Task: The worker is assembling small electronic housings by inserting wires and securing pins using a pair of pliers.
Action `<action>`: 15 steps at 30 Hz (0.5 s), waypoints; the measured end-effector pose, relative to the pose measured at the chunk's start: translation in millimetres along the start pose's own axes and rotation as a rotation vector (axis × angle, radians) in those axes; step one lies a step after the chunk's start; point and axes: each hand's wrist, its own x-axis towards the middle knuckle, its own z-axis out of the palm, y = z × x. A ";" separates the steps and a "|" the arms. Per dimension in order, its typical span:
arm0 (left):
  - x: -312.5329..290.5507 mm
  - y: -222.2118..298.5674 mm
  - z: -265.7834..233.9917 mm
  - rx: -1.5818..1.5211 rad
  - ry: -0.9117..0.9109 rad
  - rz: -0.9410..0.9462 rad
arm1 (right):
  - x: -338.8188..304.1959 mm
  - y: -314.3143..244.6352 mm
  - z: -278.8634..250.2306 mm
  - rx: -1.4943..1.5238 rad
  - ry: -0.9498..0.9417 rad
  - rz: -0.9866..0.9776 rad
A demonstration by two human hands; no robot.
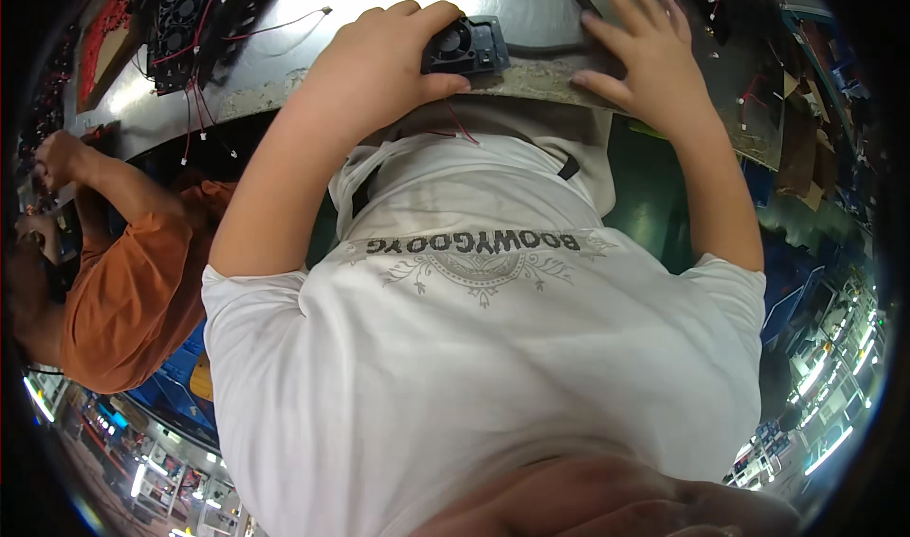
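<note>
My left hand (pixel 403 54) grips a small black blower fan (pixel 463 48) by its left side, fingers over the far edge and thumb along the near edge. The fan lies at the front edge of the metal table (pixel 284 14). A thin red wire (pixel 459 120) with a small white plug hangs over that edge below it. To the right, my right hand (pixel 646 52) is over the table with its fingers spread and nothing in them; its fingertips are a little blurred. A dark cable (pixel 545 51) runs across the tabletop between the fan and my right hand.
Several black fans with red wires (pixel 180 16) are piled at the far left, some leads hanging over the edge. More wired parts (pixel 754 91) lie at the right. A co-worker in an orange sleeve (pixel 133 300) sits close on my left. Cardboard pieces (pixel 801 148) stand by the right end.
</note>
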 end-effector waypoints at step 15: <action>-0.1 -2.5 -6.7 0.037 -0.004 -0.022 | 20.4 -37.6 25.2 0.205 0.147 0.152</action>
